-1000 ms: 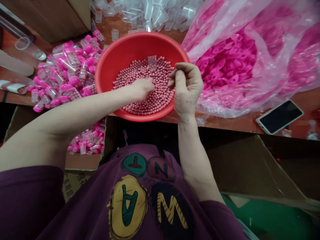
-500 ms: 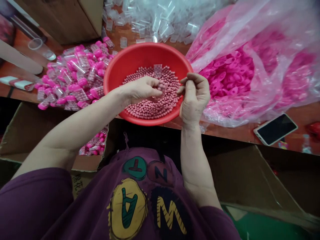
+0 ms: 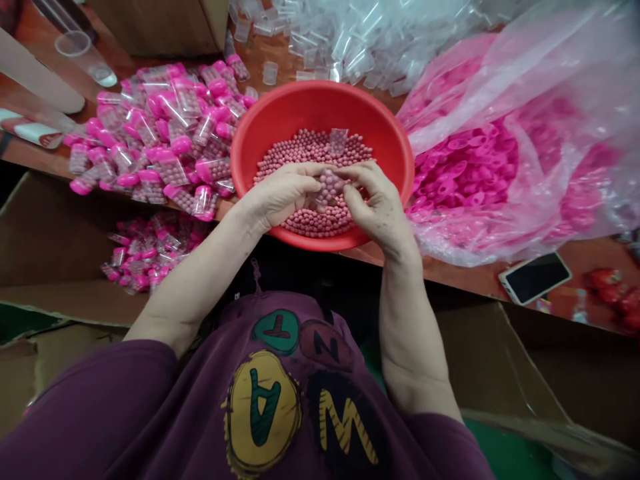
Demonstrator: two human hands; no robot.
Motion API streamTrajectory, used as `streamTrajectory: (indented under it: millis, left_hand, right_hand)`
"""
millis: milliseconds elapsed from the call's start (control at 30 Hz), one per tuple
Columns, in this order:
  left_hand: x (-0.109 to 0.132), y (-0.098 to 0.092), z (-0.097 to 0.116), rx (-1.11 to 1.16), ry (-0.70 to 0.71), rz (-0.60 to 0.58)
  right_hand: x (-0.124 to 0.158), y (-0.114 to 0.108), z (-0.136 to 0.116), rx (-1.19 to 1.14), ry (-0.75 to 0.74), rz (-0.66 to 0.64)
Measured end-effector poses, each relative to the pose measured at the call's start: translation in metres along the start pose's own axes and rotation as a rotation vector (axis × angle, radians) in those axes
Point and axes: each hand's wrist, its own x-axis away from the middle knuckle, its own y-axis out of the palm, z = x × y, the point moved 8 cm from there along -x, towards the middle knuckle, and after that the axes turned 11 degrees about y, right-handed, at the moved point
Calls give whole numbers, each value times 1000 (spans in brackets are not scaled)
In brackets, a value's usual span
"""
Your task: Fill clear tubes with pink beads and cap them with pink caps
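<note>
My left hand (image 3: 287, 193) is closed on a small clear plastic container (image 3: 330, 188) filled with pink beads. It is held above a red basin (image 3: 250, 127). My right hand (image 3: 377, 207) meets it from the other side, thumb and fingers pinched at the container's edge; whether a small part sits under those fingertips is hidden. Below both hands, loose pink beads (image 3: 300, 147) cover the bottom of the basin. Another clear container (image 3: 338, 140) lies on the beads near the far side.
Left of the basin lies a heap of bead-filled containers with pink caps (image 3: 170, 127); more fill a cardboard box (image 3: 55, 293) below. Clear containers (image 3: 345, 47) are piled behind. Pink caps (image 3: 460, 160) lie in a plastic bag at right, near a phone (image 3: 535, 278).
My right hand has moved in from the basin's right rim to the container. The left hand now holds the container closer to the right hand. The whole view has shifted slightly.
</note>
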Motion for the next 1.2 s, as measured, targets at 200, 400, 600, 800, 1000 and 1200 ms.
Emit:
streamTrajectory:
  millis: [200,400,600,800,1000,1200]
  left_hand:
    - [1,-10,-6,-58,27,54]
    - [1,-8,-2,-169,68,29]
    - [-1,-15,-8,-167,40,81]
    - [4,-9,-7,-161,20,16]
    - [5,-10,-5,-222,-9,54]
    - [3,-12,-3,-248,26,84]
  right_hand:
    - [0,13,3,-123,-10,-159]
    - [-3,21,17,-189,57,-222]
    - [-5,12,24,-223,55,-102]
    - [-2,10,10,-226,10,-121]
    - [-1,10,9,-194,20,-156]
    - [1,14,9,-194,44,-172]
